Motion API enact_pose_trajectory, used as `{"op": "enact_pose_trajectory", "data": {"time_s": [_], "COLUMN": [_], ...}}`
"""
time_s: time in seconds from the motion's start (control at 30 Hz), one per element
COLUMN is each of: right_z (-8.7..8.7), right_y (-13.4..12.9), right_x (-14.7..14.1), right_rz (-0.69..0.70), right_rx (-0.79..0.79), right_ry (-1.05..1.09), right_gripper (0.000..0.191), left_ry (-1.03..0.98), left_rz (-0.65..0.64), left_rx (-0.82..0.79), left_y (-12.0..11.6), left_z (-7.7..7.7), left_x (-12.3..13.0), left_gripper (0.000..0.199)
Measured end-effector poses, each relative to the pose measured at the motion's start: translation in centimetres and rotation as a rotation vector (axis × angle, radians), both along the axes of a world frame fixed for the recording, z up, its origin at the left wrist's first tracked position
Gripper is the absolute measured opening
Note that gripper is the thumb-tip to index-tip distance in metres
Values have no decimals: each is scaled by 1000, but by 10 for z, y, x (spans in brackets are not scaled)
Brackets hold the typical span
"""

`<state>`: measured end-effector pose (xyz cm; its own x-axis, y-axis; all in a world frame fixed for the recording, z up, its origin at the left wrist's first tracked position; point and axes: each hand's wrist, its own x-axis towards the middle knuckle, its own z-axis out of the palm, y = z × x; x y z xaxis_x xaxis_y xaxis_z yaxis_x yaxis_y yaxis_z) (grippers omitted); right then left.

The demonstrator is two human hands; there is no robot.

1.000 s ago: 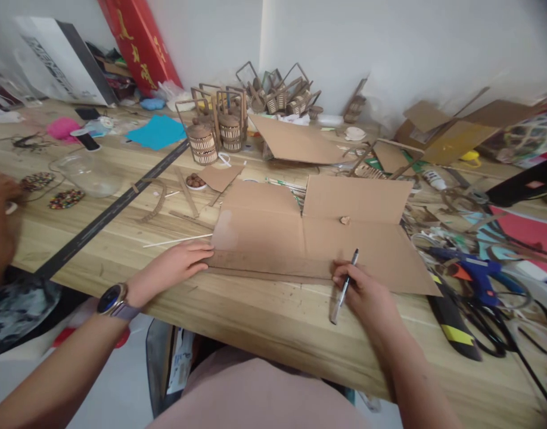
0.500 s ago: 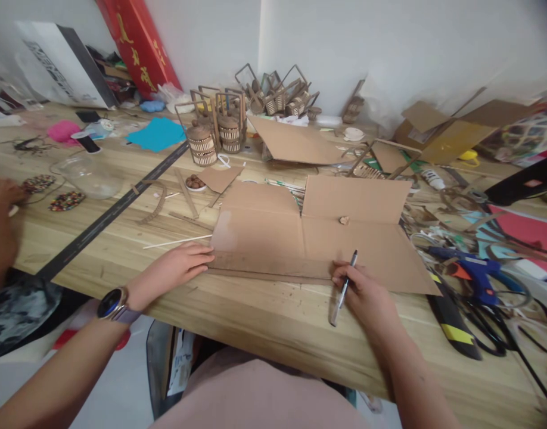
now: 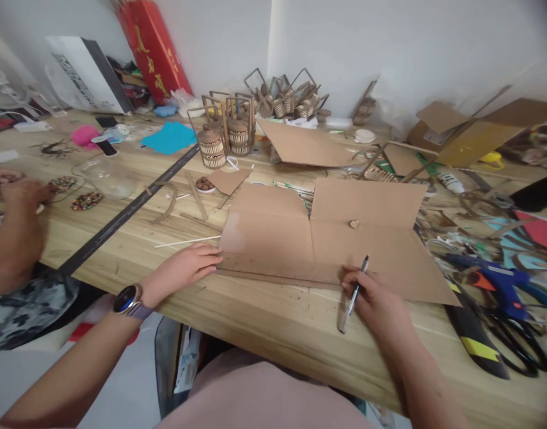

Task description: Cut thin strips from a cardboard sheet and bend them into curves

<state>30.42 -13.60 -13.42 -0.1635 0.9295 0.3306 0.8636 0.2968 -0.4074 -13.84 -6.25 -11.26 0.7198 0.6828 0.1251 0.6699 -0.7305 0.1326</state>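
Observation:
A sheet of brown cardboard lies in front of me, creased, with a raised flap at the back right and a darker strip along its front edge. My left hand rests at the sheet's left front corner, fingers stretched out and touching it. Between the fingers of my right hand is a pen, its dark tip pointing up and away. That hand's knuckles rest by the cardboard's front edge. A small brown scrap sits on the sheet.
Small woven baskets stand behind the cardboard. To the right lie a blue glue gun and a black-and-yellow handled tool. At left are beaded strings, a clear bowl and another person's hands.
The camera has turned slightly left, so everything sits further right and more of the other person's arm shows. My hands keep about the same places on the cardboard.

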Motion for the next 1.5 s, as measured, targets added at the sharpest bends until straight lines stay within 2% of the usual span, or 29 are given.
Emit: {"op": "enact_pose_trajectory", "data": {"time_s": [1.27,1.5], "right_z": [-2,0], "right_y": [-1,0], "right_x": [2,3], "right_rz": [28,43], "right_rx": [63,44], "right_ry": [-56,-85], "right_gripper": [14,17], "left_ry": [-1,82], "left_rz": [-24,-21], "left_rx": [82,8], "left_y": [-4,-7], "left_z": [-5,7], "left_x": [-3,5], "left_gripper": [33,36]}}
